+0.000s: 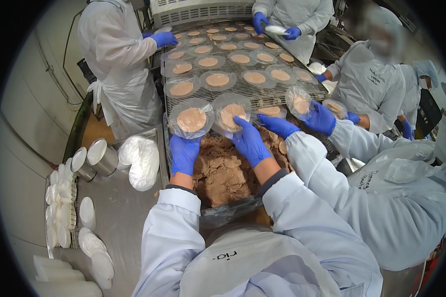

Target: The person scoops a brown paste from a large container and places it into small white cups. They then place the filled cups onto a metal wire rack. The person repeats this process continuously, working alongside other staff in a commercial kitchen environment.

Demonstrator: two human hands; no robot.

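My left hand [184, 154], in a blue glove, holds a clear round plastic film from below, with a flat pinkish-brown patty [191, 120] on it. My right hand [251, 144], gloved the same way, grips a second film disc with its thumb on another patty [232, 114]. Both patties are at the near end of a wire-mesh conveyor belt [230, 89]. Below my wrists, a plastic-lined bin holds a lumpy brown meat-like mixture [223, 176]. Several rows of patties on film discs, such as one patty [217, 79], lie along the belt.
On the steel table [122, 222] at left are metal cylinders [103, 157], a plastic-wrapped bundle [139, 161] and stacks of white discs [96, 256]. A co-worker's gloved hand [321, 118] holds a patty on film close at right. Other people stand along both sides of the belt.
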